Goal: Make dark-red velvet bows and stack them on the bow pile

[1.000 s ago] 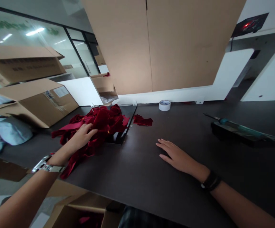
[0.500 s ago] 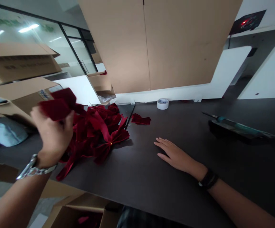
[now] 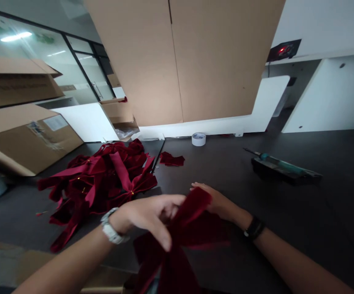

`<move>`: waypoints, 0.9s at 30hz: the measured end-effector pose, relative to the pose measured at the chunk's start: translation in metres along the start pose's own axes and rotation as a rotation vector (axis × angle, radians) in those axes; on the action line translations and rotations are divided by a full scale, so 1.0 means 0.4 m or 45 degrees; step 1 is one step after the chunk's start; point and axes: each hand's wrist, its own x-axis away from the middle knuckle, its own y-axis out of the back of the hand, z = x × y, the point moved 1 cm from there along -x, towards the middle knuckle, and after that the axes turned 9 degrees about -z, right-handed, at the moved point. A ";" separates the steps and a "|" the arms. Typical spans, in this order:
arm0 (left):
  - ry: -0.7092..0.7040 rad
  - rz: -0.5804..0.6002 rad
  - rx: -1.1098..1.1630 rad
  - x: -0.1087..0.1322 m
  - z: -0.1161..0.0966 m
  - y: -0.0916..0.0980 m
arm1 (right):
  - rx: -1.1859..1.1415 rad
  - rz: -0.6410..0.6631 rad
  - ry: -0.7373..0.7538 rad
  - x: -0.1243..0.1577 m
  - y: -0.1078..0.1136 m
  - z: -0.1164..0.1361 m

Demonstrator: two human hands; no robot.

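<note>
My left hand (image 3: 155, 214) holds a dark red velvet bow (image 3: 180, 253) near the front of the dark table, its fingers closed at the bow's middle. The loops and tails spread out below and to the right, somewhat blurred. Behind the bow, my right hand (image 3: 216, 200) lies flat on the table, holding nothing; the bow covers part of it. To the left is a heap of similar red bows (image 3: 100, 175), some with small gold ties at the centre. A small piece of red velvet (image 3: 172, 159) lies apart from the heap.
A roll of white tape (image 3: 198, 139) stands at the back by a large cardboard panel (image 3: 213, 61). On the right, a thin tool with a teal handle (image 3: 275, 160) rests on a black holder (image 3: 271, 169). A cardboard box (image 3: 33, 143) sits at the left.
My left hand has moved from above the heap to the right and nearer to me, carrying the bow. The right hand stays on the table. The view has shifted slightly right.
</note>
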 end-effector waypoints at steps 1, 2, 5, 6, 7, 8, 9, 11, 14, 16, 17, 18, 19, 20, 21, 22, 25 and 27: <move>0.081 0.125 -0.111 -0.040 0.032 -0.003 | -0.065 -0.044 -0.035 -0.005 0.003 -0.003; 0.084 0.117 -0.269 -0.080 0.061 -0.002 | -0.132 -0.101 -0.090 -0.011 0.008 -0.007; -0.143 -0.122 -0.801 -0.183 0.117 0.016 | -0.300 -0.415 -0.268 -0.028 0.029 -0.019; -0.190 -0.214 -0.873 -0.211 0.125 0.031 | -0.320 -0.526 -0.289 -0.031 0.038 -0.020; -0.214 -0.330 -0.916 -0.236 0.128 0.053 | -0.313 -0.620 -0.279 -0.033 0.046 -0.017; -0.219 -0.491 -0.958 -0.257 0.127 0.081 | -0.283 -0.681 -0.247 -0.034 0.053 -0.011; -0.216 -0.670 -0.998 -0.276 0.125 0.115 | -0.243 -0.702 -0.203 -0.033 0.058 -0.002; -0.202 -0.963 -1.063 -0.307 0.120 0.190 | -0.175 -0.647 -0.109 -0.030 0.061 0.021; -0.162 -1.200 -1.163 -0.336 0.125 0.279 | -0.092 -0.459 0.004 -0.023 0.050 0.050; -0.152 -1.259 -1.213 -0.343 0.135 0.302 | -0.029 -0.344 0.039 -0.020 0.039 0.057; -0.152 -1.277 -1.229 -0.342 0.140 0.304 | -0.001 -0.302 0.042 -0.019 0.035 0.057; -0.152 -1.292 -1.238 -0.341 0.144 0.300 | 0.022 -0.268 0.041 -0.018 0.032 0.056; -0.154 -1.305 -1.240 -0.338 0.145 0.294 | 0.041 -0.245 0.038 -0.017 0.030 0.055; -0.161 -1.316 -1.235 -0.333 0.143 0.287 | 0.057 -0.230 0.038 -0.017 0.029 0.054; -0.174 -1.324 -1.222 -0.329 0.139 0.281 | 0.070 -0.219 0.041 -0.017 0.029 0.054; -0.190 -1.335 -1.201 -0.323 0.132 0.277 | 0.079 -0.212 0.047 -0.017 0.030 0.054; -0.262 -1.399 -1.092 -0.308 0.104 0.274 | 0.080 -0.231 0.043 -0.018 0.033 0.056; -0.313 -1.466 -0.975 -0.298 0.088 0.263 | 0.017 -0.316 -0.001 -0.020 0.035 0.053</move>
